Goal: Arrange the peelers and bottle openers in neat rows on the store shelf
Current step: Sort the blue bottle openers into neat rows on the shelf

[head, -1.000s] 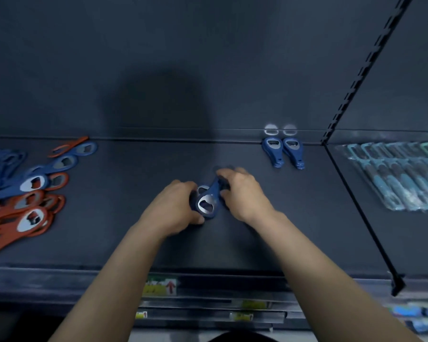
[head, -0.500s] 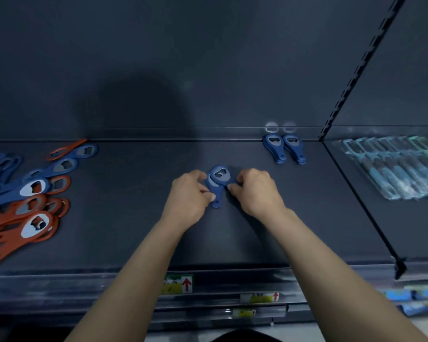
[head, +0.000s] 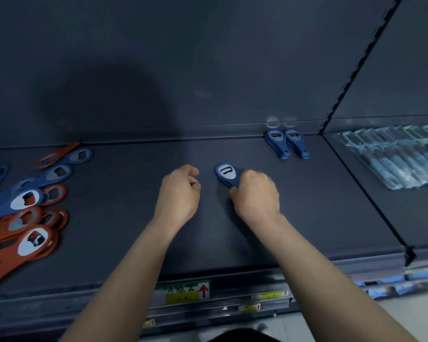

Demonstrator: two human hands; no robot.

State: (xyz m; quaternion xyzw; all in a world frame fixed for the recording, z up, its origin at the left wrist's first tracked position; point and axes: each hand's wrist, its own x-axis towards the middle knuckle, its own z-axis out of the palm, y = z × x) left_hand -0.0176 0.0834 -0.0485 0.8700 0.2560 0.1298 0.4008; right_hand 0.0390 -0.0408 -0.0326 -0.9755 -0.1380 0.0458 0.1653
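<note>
My right hand (head: 256,193) grips the handle end of a small stack of blue bottle openers (head: 225,174), whose rounded head points away from me on the dark shelf (head: 134,230). My left hand (head: 179,191) hovers just left of the stack with its fingers curled and nothing in it. Two stacks of blue bottle openers (head: 286,143) lie side by side at the back of the shelf, to the right. A loose heap of red and blue bottle openers (head: 27,208) spreads over the shelf's left end.
A slotted upright post (head: 356,65) and a divider separate this shelf from the right bay, where packaged teal peelers (head: 403,156) lie in a row. Price labels (head: 187,291) sit on the shelf's front rail. Lower shelves show below.
My left hand has let go of the blue stack and pulled a little left. My right hand has carried the stack slightly right and toward the back.
</note>
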